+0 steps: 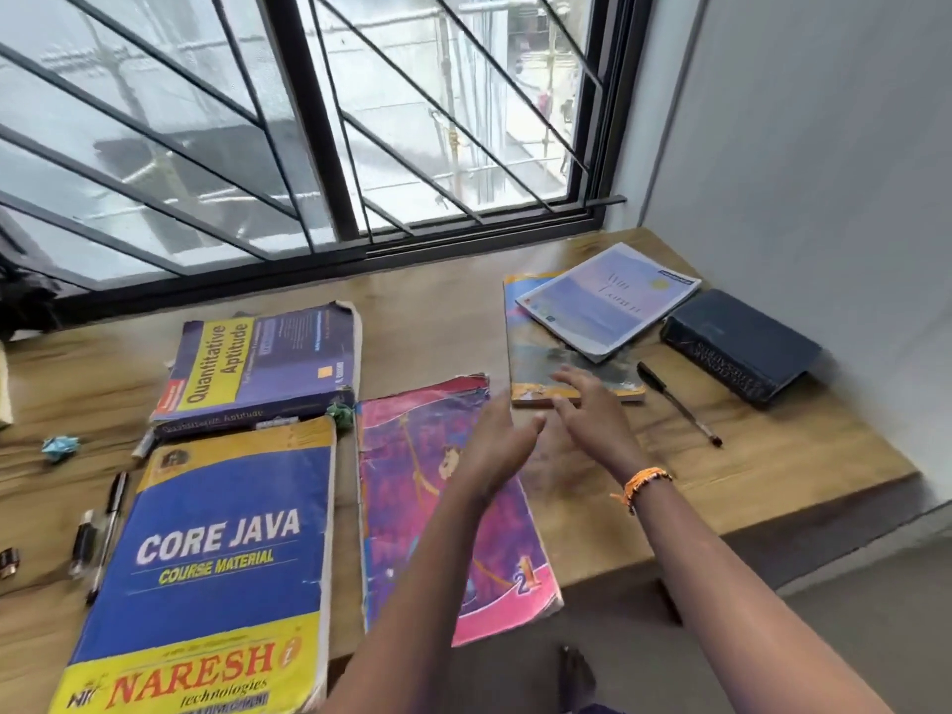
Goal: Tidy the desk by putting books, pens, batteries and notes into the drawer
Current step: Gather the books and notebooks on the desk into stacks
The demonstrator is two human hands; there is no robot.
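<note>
— Head view, item by item?

— Wooden desk (772,456) under a barred window (309,121). My left hand (497,445) and right hand (587,409) hover side by side at centre, fingers straight, holding nothing; both are motion-blurred. An orange bracelet (644,484) sits on my right wrist.

— Books?

— Pink workbook (412,456) under my left forearm. At 8 o'clock, the Core Java book (216,548); at 10 o'clock, touching its top edge, the Quantitative Aptitude book (257,363). At 1 o'clock, a thin worn book (536,347), my right fingertips over its near edge, with a lilac booklet (608,301) lying across it. At 2 o'clock, a dark thick book (742,345) by the wall.

— Small items?

— A black pen (677,404) between the worn and dark books. At 9 o'clock, two more pens (108,533) beside Core Java, a blue crumpled note (61,448), and a green crumpled note (341,410) between the books. The drawer is out of view.
</note>
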